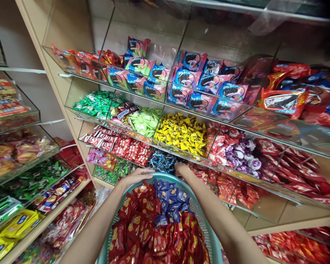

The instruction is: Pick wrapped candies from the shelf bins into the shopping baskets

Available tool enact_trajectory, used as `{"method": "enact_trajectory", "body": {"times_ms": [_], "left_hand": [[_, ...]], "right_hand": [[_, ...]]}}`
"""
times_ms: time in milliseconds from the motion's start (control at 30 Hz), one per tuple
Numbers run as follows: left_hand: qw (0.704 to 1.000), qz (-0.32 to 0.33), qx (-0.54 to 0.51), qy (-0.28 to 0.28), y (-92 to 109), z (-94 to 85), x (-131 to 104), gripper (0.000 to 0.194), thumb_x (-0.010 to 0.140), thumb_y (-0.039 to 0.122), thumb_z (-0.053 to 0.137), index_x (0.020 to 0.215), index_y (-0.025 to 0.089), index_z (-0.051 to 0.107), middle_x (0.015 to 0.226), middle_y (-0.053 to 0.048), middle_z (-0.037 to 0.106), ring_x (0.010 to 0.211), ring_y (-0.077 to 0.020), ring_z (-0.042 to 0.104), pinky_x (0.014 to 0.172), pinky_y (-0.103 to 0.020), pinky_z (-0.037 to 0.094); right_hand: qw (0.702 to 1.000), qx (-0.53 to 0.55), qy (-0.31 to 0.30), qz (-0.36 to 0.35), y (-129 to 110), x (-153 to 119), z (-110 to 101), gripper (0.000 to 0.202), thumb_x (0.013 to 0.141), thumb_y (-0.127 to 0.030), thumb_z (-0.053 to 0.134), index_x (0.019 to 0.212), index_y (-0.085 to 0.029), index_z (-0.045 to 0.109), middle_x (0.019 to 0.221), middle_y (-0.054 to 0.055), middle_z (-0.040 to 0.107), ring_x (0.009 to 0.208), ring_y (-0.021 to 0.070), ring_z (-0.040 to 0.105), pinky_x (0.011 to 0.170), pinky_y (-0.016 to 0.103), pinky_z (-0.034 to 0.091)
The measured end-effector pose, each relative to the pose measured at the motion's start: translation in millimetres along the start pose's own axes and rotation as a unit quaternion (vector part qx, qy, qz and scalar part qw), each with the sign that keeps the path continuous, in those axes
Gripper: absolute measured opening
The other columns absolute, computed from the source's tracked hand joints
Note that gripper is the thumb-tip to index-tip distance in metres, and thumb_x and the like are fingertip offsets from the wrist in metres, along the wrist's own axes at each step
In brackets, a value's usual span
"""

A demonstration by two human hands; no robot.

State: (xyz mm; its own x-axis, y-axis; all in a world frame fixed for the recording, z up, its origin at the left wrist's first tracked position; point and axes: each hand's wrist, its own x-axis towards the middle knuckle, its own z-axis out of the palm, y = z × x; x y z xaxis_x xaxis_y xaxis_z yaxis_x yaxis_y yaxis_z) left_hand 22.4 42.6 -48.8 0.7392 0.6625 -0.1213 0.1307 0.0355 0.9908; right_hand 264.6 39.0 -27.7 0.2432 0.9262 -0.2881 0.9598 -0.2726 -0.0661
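Note:
A teal plastic basket point(209, 227) fills the lower middle of the view, holding red packets point(143, 227) and blue-purple packets point(172, 198). My left hand point(137, 176) lies on its far left rim, fingers together and pointing right over the edge. Just past the far right rim, my right hand point(181, 169) reaches to the shelf beside the dark blue wrapped sweets point(162, 161); its fingers are mostly hidden, and what they touch cannot be made out.
Glass-fronted shelves ahead hold yellow sweets point(181, 134), green sweets point(95, 104), purple and white sweets point(240, 152) and cookie packs point(185, 77). Another shelf unit with yellow packs point(20, 223) stands at the left. Glass edges point(236, 168) run close above my right hand.

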Motion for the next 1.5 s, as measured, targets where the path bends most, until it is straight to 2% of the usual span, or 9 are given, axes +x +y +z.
{"method": "enact_trajectory", "body": {"times_ms": [267, 533, 700, 867, 1000, 1100, 1233, 1333, 1500], "left_hand": [[1.000, 0.001, -0.003, 0.007, -5, 0.2, 2, 0.048, 0.064, 0.041, 0.065, 0.106, 0.019, 0.060, 0.113, -0.005, 0.059, 0.103, -0.0217, 0.053, 0.092, -0.031, 0.038], [1.000, 0.005, 0.006, 0.007, -3, 0.3, 1, 0.047, 0.064, 0.041, 0.065, 0.106, 0.019, 0.060, 0.115, -0.005, 0.057, 0.105, -0.0212, 0.052, 0.094, -0.030, 0.037], [1.000, 0.008, 0.009, 0.009, -5, -0.7, 1, 0.047, 0.065, 0.040, 0.064, 0.107, 0.019, 0.059, 0.114, -0.006, 0.058, 0.104, -0.0217, 0.052, 0.094, -0.032, 0.037], [1.000, 0.012, 0.010, 0.008, -5, -0.5, 1, 0.048, 0.064, 0.041, 0.065, 0.107, 0.019, 0.059, 0.116, -0.007, 0.057, 0.106, -0.0226, 0.051, 0.093, -0.032, 0.037], [1.000, 0.006, 0.008, 0.011, -4, 0.1, 0, 0.049, 0.063, 0.041, 0.065, 0.107, 0.019, 0.059, 0.117, -0.006, 0.056, 0.108, -0.0236, 0.050, 0.093, -0.032, 0.037], [1.000, 0.002, 0.003, 0.003, -4, -0.2, -1, 0.048, 0.064, 0.041, 0.065, 0.107, 0.021, 0.059, 0.115, -0.004, 0.057, 0.105, -0.0224, 0.052, 0.091, -0.031, 0.038], [1.000, -0.013, 0.009, -0.016, -4, -1.7, -2, 0.039, 0.066, 0.044, 0.061, 0.096, 0.018, 0.065, 0.101, -0.005, 0.064, 0.094, -0.0213, 0.057, 0.084, -0.028, 0.041], [0.999, -0.011, 0.021, -0.040, -4, -3.1, -2, 0.036, 0.068, 0.044, 0.059, 0.088, 0.015, 0.067, 0.095, -0.006, 0.065, 0.091, -0.0205, 0.057, 0.082, -0.027, 0.041], [0.999, 0.015, 0.041, -0.022, -9, -3.8, 2, 0.029, 0.062, 0.040, 0.066, 0.078, 0.015, 0.068, 0.097, -0.005, 0.063, 0.089, -0.0184, 0.055, 0.082, -0.025, 0.039]], "right_hand": [[0.997, -0.070, -0.044, -0.012, 4, -13, -8, 0.032, 0.056, -0.006, 0.067, 0.088, -0.010, 0.065, 0.094, 0.020, 0.064, 0.091, 0.0284, 0.061, 0.075, 0.033, 0.048], [0.994, -0.103, -0.042, -0.008, -7, -23, -7, 0.036, 0.063, 0.002, 0.057, 0.096, -0.008, 0.063, 0.101, 0.022, 0.061, 0.097, 0.0317, 0.057, 0.076, 0.038, 0.048], [0.995, -0.094, 0.010, -0.017, -4, -37, -18, 0.030, 0.073, 0.000, 0.046, 0.098, -0.009, 0.062, 0.100, 0.021, 0.061, 0.095, 0.0275, 0.059, 0.076, 0.034, 0.046], [0.993, -0.074, 0.085, -0.035, 11, -70, -22, 0.027, 0.078, -0.005, 0.039, 0.097, -0.011, 0.058, 0.098, 0.019, 0.059, 0.093, 0.0239, 0.058, 0.073, 0.030, 0.042], [0.982, 0.041, 0.168, -0.081, 24, -100, -18, 0.019, 0.076, -0.011, 0.041, 0.080, -0.013, 0.059, 0.080, 0.012, 0.062, 0.079, 0.0211, 0.060, 0.066, 0.028, 0.042], [0.947, 0.280, 0.111, -0.113, 27, -116, -11, 0.012, 0.074, -0.018, 0.045, 0.070, -0.015, 0.057, 0.057, 0.003, 0.058, 0.054, 0.0138, 0.057, 0.052, 0.024, 0.042], [0.826, 0.558, -0.014, -0.075, 13, -121, 4, 0.012, 0.063, -0.024, 0.060, 0.071, -0.015, 0.058, 0.052, -0.003, 0.057, 0.043, 0.0090, 0.052, 0.044, 0.021, 0.043], [0.770, 0.636, -0.029, -0.049, -6, -112, 20, 0.021, 0.057, -0.027, 0.066, 0.071, -0.014, 0.059, 0.051, -0.003, 0.059, 0.042, 0.0072, 0.051, 0.043, 0.019, 0.042], [0.717, 0.692, -0.061, -0.058, -33, -97, 43, 0.029, 0.052, -0.028, 0.071, 0.074, -0.013, 0.059, 0.053, -0.002, 0.060, 0.042, 0.0074, 0.052, 0.041, 0.019, 0.040]]}}
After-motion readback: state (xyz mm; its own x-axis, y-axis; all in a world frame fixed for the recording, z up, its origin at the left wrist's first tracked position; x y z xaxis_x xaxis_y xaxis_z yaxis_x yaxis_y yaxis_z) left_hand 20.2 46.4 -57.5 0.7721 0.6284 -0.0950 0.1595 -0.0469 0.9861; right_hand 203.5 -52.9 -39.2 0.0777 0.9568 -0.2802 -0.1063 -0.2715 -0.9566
